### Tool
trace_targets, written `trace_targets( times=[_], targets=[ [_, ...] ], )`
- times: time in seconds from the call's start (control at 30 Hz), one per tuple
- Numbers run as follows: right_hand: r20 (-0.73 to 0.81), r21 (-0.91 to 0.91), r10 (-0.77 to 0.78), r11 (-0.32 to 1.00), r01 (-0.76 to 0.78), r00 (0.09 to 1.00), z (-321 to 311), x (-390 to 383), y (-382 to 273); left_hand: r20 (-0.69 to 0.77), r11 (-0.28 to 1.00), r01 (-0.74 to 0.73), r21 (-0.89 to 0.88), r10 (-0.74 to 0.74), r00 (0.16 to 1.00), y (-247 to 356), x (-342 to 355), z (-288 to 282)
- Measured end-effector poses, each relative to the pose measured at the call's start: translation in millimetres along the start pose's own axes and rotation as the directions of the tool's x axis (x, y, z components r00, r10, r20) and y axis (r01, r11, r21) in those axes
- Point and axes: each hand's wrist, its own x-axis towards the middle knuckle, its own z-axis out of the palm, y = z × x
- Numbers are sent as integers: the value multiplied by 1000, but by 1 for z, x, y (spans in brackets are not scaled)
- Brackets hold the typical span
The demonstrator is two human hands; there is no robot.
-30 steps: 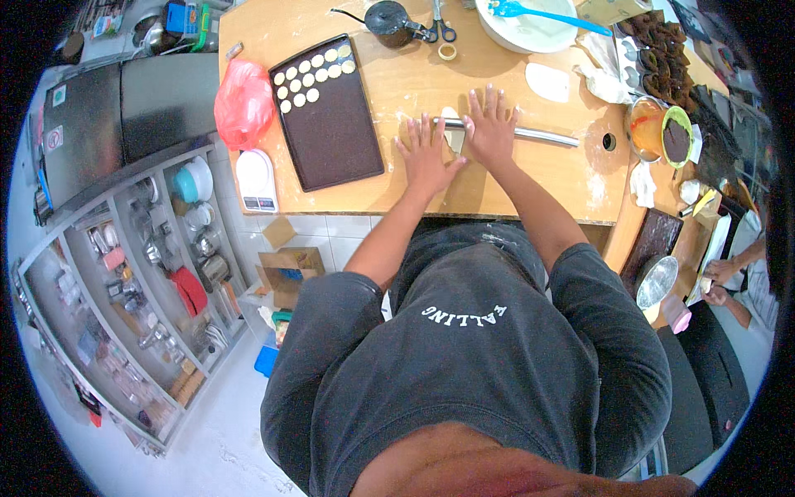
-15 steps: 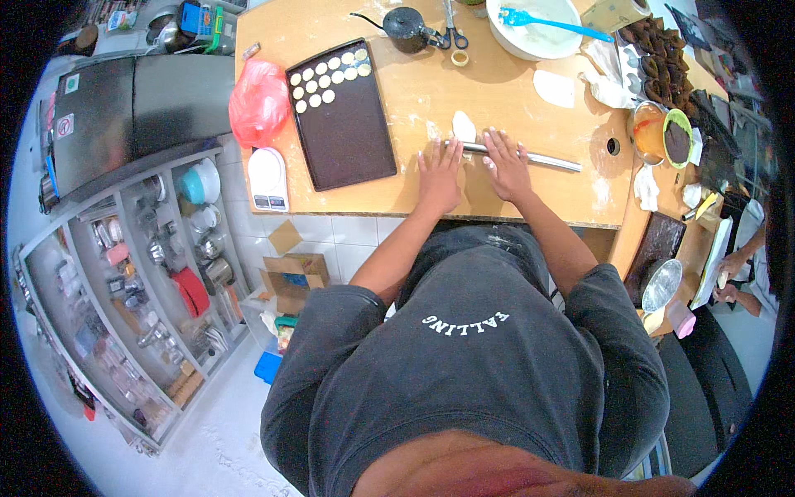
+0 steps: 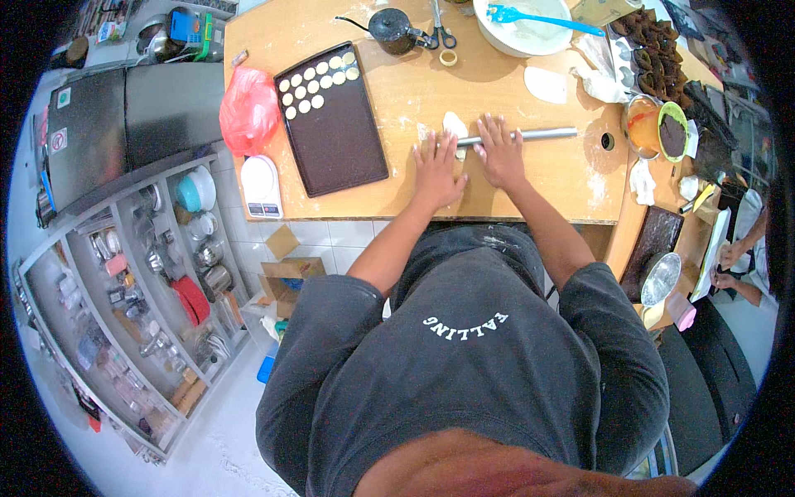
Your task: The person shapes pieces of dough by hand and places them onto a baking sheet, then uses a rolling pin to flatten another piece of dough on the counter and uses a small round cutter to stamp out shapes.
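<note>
A slim metal rolling pin [image 3: 542,133] lies across a small piece of white dough [image 3: 453,124] on the floury wooden table. The dough shows on both sides of the pin. My left hand [image 3: 439,171] rests flat over the pin's left end, fingers stretched out and hiding that end. Palm down, my right hand [image 3: 500,154] presses on the middle of the pin with its fingers spread. A flat white sheet of dough [image 3: 545,84] lies farther off to the right. On the left is a dark baking tray [image 3: 338,149] with several small pale dough rounds at its far end.
A white scale [image 3: 261,184] and a red plastic bag [image 3: 250,112] flank the tray's left side. Farther back are a black kettle [image 3: 392,30], scissors [image 3: 438,35] and a white bowl [image 3: 515,37] with a blue brush. At right, another person's hands [image 3: 727,265] show.
The rolling pin's right end has swung away from me, so the pin lies more level. Both hands stay on it, fingers flat. The whole view has shifted slightly.
</note>
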Motion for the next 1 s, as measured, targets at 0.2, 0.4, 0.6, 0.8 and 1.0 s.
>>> trace_targets(
  times=[0.2, 0.4, 0.6, 0.8, 1.0],
  targets=[
    [-7, 36, 39, 999, -39, 999, 4, -60, -10, 104, 999, -21, -27, 23, 994, 17, -43, 4],
    [-44, 62, 62, 996, -59, 997, -7, 25, -5, -58, 999, 5, -43, -8, 998, -1, 21, -3],
    [42, 22, 10, 1000, -11, 999, -4, -20, -4, 43, 996, -88, 0, 88, 995, -4, -10, -4],
    [20, 84, 26, 996, -27, 999, 8, -58, -8, 84, 995, -103, -1, 103, 991, 2, -32, 13],
    [-101, 14, 19, 1000, -17, 995, -10, 27, -4, -30, 996, 35, -82, -38, 999, 3, 40, -2]
  ],
)
